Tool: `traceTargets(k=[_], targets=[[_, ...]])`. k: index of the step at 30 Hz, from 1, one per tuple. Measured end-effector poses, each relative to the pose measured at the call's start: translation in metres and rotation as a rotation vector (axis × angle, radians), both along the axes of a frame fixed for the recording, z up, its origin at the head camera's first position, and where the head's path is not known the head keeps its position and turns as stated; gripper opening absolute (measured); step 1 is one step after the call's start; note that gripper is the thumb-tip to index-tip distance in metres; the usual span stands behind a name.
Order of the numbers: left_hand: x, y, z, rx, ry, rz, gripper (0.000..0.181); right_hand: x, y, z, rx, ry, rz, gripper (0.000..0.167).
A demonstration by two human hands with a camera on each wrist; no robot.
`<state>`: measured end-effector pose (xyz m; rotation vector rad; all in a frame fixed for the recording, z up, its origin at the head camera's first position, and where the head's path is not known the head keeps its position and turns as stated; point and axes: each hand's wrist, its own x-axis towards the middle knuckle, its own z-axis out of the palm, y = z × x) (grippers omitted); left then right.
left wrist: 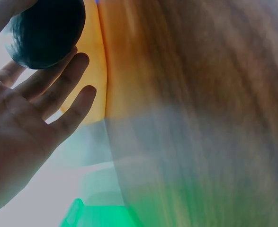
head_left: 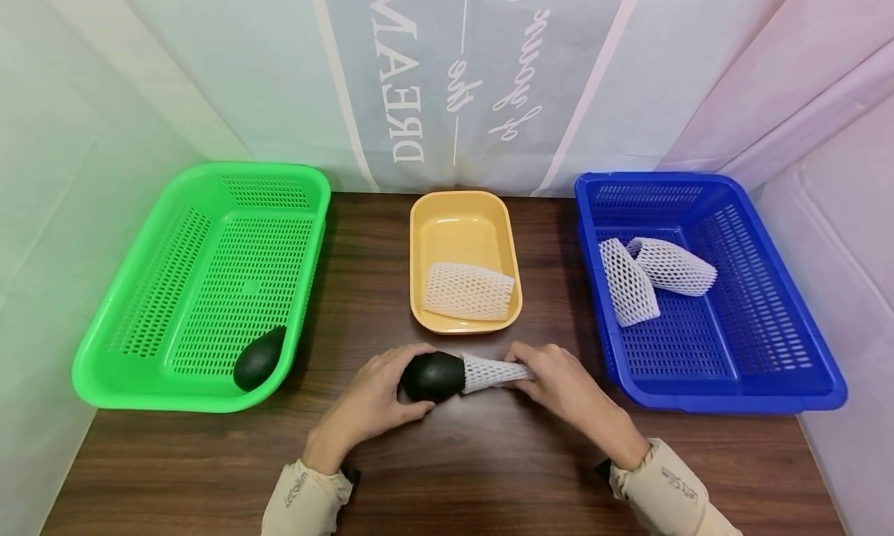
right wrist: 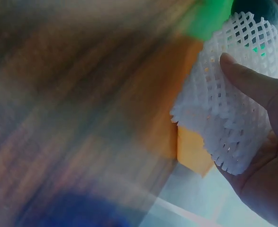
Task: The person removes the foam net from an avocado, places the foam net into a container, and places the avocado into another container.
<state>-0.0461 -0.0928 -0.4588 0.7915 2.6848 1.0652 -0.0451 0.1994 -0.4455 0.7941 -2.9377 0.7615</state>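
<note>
The fruit [head_left: 431, 377], dark and egg-shaped, looks firm, smooth and perhaps slick; its weight cannot be told. Likely its widest part, between thumb and fingers, is the safest hold. The net [head_left: 485, 371] seems light, soft and springy, easily squashed or torn, so a gentle pinch on the end away from the fruit suits it.

The left hand [head_left: 380, 389] grips the fruit by its outer end, thumb and fingers spread only as wide as its body. The right hand [head_left: 562, 381] pinches the net nearly flat, thumb against the mesh. Between the hands, the net's mouth meets the fruit's inner end; whether it goes around it or only touches, I cannot tell. Just beyond the two grips is the tray [head_left: 461, 237], with a spare net [head_left: 468, 292] inside.
</note>
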Motion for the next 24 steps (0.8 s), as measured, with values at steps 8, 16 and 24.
traceTargets(k=[8,16,24], targets=[[-0.001,-0.011,0.008,-0.013,0.011,0.045,0.068,-0.005,0.002,0.016,0.017,0.051,-0.024,0.031],[-0.002,-0.023,0.017,-0.023,0.017,0.086,0.069,-0.009,0.003,0.032,0.029,0.104,-0.050,0.033],[-0.003,-0.032,0.024,-0.014,0.046,0.108,0.071,-0.015,0.005,0.041,0.020,0.163,-0.049,0.037]])
